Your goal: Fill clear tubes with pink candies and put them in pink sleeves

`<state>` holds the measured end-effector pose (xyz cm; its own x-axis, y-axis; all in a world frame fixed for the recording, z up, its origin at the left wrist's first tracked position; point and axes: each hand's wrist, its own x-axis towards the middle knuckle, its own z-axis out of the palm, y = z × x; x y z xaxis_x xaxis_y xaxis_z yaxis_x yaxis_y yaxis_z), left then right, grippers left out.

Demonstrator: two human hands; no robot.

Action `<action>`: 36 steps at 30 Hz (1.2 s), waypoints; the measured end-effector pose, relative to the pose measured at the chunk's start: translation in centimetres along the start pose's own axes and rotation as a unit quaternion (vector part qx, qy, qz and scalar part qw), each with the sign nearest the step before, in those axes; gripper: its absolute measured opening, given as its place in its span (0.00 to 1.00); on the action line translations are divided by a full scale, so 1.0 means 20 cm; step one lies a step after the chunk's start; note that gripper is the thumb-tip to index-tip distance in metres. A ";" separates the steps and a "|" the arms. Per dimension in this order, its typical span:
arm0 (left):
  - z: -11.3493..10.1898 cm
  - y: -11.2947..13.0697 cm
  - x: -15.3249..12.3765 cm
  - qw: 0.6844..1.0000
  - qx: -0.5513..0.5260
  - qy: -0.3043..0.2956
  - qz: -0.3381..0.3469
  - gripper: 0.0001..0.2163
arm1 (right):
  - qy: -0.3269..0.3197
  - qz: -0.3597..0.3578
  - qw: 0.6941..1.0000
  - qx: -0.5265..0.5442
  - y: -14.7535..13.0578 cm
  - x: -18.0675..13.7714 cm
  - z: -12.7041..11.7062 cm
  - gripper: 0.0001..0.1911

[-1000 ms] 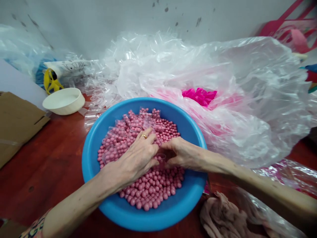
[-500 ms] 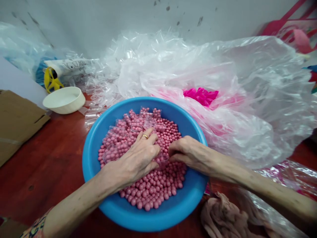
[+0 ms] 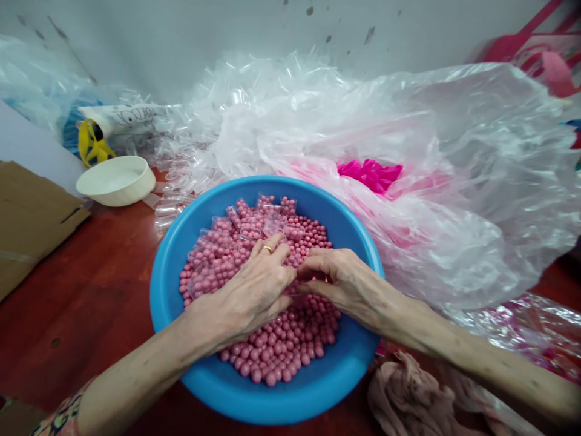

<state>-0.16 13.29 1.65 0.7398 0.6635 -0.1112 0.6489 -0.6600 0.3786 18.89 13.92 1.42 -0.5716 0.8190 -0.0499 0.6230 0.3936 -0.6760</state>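
Observation:
A blue basin on the red-brown table holds a heap of small pink balls. Several small clear cups filled with balls lie on the far side of the heap. My left hand, with a gold ring, lies on the balls, its fingers closed around a small clear cup that is mostly hidden under them. My right hand meets it fingertip to fingertip over the middle of the basin. Its fingers are curled down at the cup, and what they hold is hidden.
A big crumpled clear plastic bag with bright pink pieces lies behind and right of the basin. Loose empty clear cups pile up at the back. A white bowl, cardboard and a brownish cloth lie around.
My right hand has slid slightly left and its fingers have curled closer onto the left hand's fingertips, covering the clear cup that showed between the hands. My left hand has barely moved.

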 end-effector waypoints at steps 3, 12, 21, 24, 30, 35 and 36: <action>0.00 -0.01 -0.01 1.000 0.003 0.007 0.002 0.08 | -0.023 0.017 0.998 0.054 0.00 -0.01 -0.03 0.04; 0.01 -0.02 -0.02 1.000 -0.004 0.015 0.008 0.07 | -0.058 0.023 0.998 0.020 0.01 -0.02 0.02 0.03; -0.01 -0.02 -0.04 0.996 -0.001 0.081 0.026 0.11 | -0.026 0.031 0.999 -0.036 0.00 -0.02 -0.01 0.08; 0.00 -0.02 -0.04 0.996 -0.005 0.088 0.032 0.12 | -0.023 0.051 0.998 -0.041 -0.02 -0.03 -0.01 0.09; -0.03 0.00 -0.04 0.997 -0.013 0.074 0.015 0.10 | -0.036 0.068 0.997 -0.003 -0.04 -0.05 0.02 0.10; -0.04 0.00 -0.03 0.998 -0.010 0.065 0.002 0.09 | -0.018 0.059 0.998 -0.016 -0.04 -0.05 0.05 0.12; -0.03 -0.01 -0.03 0.998 -0.006 0.069 0.007 0.09 | -0.022 0.058 0.998 -0.018 -0.04 -0.05 0.05 0.13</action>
<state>-0.80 13.22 2.17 0.7168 0.6969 0.0219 0.6359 -0.6663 0.3895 18.50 12.36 1.29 -0.5165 0.8412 -0.1600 0.7050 0.3117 -0.6371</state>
